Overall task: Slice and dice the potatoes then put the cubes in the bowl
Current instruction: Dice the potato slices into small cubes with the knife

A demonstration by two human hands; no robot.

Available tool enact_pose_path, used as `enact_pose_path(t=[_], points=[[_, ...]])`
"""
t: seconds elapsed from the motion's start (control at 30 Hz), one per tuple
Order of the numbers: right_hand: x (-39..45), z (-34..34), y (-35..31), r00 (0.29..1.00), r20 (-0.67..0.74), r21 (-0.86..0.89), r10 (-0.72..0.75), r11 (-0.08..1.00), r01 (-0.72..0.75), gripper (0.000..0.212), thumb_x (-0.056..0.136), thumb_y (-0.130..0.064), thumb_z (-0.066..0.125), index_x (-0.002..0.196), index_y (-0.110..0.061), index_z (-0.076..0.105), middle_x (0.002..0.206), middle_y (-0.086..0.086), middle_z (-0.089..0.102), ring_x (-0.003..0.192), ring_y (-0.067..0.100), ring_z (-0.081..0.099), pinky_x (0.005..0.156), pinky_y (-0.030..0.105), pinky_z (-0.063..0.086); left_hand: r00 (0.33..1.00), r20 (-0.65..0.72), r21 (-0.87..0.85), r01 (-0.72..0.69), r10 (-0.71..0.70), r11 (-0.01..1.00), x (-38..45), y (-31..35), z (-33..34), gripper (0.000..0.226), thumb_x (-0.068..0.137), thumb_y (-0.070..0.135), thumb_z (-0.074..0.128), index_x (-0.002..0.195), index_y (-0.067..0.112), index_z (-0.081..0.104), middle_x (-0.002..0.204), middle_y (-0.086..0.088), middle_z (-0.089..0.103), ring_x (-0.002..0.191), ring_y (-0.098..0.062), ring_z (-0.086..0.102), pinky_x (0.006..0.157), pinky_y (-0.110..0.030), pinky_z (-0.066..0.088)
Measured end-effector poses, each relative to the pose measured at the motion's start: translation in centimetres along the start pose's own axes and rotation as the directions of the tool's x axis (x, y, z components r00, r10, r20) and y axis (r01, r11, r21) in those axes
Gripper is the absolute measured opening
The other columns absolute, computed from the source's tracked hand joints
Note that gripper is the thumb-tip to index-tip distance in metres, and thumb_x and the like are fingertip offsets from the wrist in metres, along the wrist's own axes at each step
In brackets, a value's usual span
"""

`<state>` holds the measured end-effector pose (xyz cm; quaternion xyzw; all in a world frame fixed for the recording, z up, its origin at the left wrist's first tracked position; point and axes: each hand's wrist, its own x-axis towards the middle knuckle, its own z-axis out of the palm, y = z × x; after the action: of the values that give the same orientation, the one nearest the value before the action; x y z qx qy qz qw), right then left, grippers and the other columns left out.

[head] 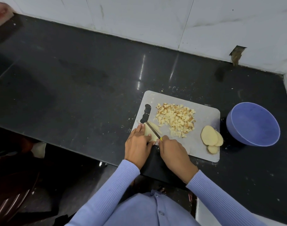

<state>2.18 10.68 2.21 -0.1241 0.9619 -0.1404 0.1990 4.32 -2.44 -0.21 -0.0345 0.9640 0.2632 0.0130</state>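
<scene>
A grey cutting board point(204, 118) lies on the black counter. At its near left corner my left hand point(137, 144) holds down a peeled potato piece point(149, 133), fingers lying over it. My right hand point(173, 152) grips a knife point(153, 130) by its yellow handle, and the blade lies across the potato. A pile of potato cubes point(175, 119) sits in the middle of the board. A few round potato slices point(211, 137) are stacked at the board's right edge. The blue bowl point(253, 124) stands to the right of the board with nothing in it.
The black counter point(74, 82) stretches far to the left. A white tiled wall point(172, 22) runs behind it and closes the right end. The counter's front edge runs just below the board, with dark furniture point(12, 193) under it at left.
</scene>
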Motion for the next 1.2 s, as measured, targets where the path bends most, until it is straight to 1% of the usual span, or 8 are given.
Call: enact_pose_path(t=[0.23,0.5,0.6,0.77,0.9,1.03,1.13,1.2], points=[[-0.1,0.4,0.0,0.999,0.042,-0.121,-0.008,0.993,0.013,0.029,0.105,-0.03,0.024,0.108,-0.009,0.044,0.101,0.012,0.062,0.093,0.032,0.06,0.063,0.032,0.034,1.0,-0.004,0.0,0.004,-0.004,1.0,0.0,0.0,0.2,0.028,0.094,0.031,0.056,0.108,0.013,0.072,0.147,-0.013,0.038,0.141,-0.021,0.028,0.112,-0.027,0.021],[-5.1,0.9,3.4,0.989,0.138,-0.216,0.057,0.976,-0.026,0.028,0.105,-0.035,0.019,0.107,-0.015,0.037,0.1,0.006,0.064,0.092,0.028,0.063,0.062,0.032,0.034,1.0,-0.007,-0.019,0.005,-0.005,1.0,-0.1,-0.1,0.0,0.031,0.096,0.037,0.052,0.111,0.019,0.07,0.151,-0.007,0.032,0.143,-0.017,0.023,0.111,-0.023,0.017],[-5.6,0.8,3.9,0.988,0.124,-0.196,0.087,0.979,-0.061,0.029,0.104,-0.037,0.018,0.105,-0.015,0.038,0.099,0.005,0.064,0.091,0.028,0.063,0.062,0.032,0.033,1.0,-0.015,-0.019,0.0,-0.001,1.0,-0.1,-0.3,0.0,0.031,0.096,0.04,0.05,0.112,0.022,0.07,0.152,-0.004,0.032,0.143,-0.014,0.022,0.111,-0.021,0.018],[-5.3,0.4,4.3,0.991,0.069,-0.129,0.115,0.986,-0.105,0.03,0.104,-0.038,0.02,0.1,-0.016,0.04,0.092,0.004,0.061,0.087,0.027,0.06,0.063,0.032,0.033,0.998,-0.067,-0.03,-0.006,0.004,1.0,-0.2,-0.3,0.4,0.028,0.093,0.038,0.056,0.101,0.019,0.075,0.146,-0.007,0.041,0.14,-0.016,0.03,0.108,-0.022,0.02],[-5.5,-0.1,4.0,0.996,0.038,-0.045,0.079,0.996,-0.077,0.026,0.103,-0.039,0.023,0.092,-0.019,0.036,0.075,-0.001,0.047,0.07,0.023,0.047,0.062,0.032,0.033,0.997,-0.077,0.017,-0.006,0.007,1.0,-0.4,-0.5,0.7,0.025,0.091,0.038,0.06,0.101,0.02,0.075,0.142,-0.006,0.046,0.137,-0.018,0.036,0.108,-0.026,0.027],[-3.3,-0.3,2.6,1.0,-0.023,0.018,0.015,1.0,-0.015,0.032,0.103,-0.04,0.025,0.093,-0.015,0.043,0.073,0.001,0.051,0.069,0.024,0.052,0.06,0.032,0.035,0.997,-0.079,0.067,0.019,-0.014,0.998,-0.4,-0.5,0.8,0.015,0.081,0.034,0.072,0.086,0.021,0.078,0.126,-0.009,0.061,0.123,-0.025,0.054,0.096,-0.034,0.044],[-1.4,-0.2,1.2,1.0,-0.022,0.033,-0.018,0.999,0.018,0.034,0.103,-0.038,0.026,0.099,-0.011,0.047,0.084,0.008,0.06,0.077,0.028,0.057,0.06,0.033,0.035,0.995,-0.096,0.082,0.002,0.006,0.997,-0.3,-0.4,0.6,0.013,0.066,0.03,0.085,0.072,0.022,0.077,0.107,-0.01,0.07,0.104,-0.027,0.066,0.08,-0.035,0.054],[-0.7,-0.1,0.5,0.999,-0.019,0.031,-0.029,0.999,0.03,0.035,0.104,-0.038,0.026,0.101,-0.01,0.047,0.089,0.01,0.062,0.081,0.03,0.058,0.061,0.033,0.035,0.995,-0.102,0.084,-0.002,0.011,0.996,-0.4,-0.4,0.5,0.015,0.061,0.028,0.088,0.069,0.021,0.077,0.104,-0.01,0.071,0.099,-0.027,0.068,0.075,-0.035,0.055]])
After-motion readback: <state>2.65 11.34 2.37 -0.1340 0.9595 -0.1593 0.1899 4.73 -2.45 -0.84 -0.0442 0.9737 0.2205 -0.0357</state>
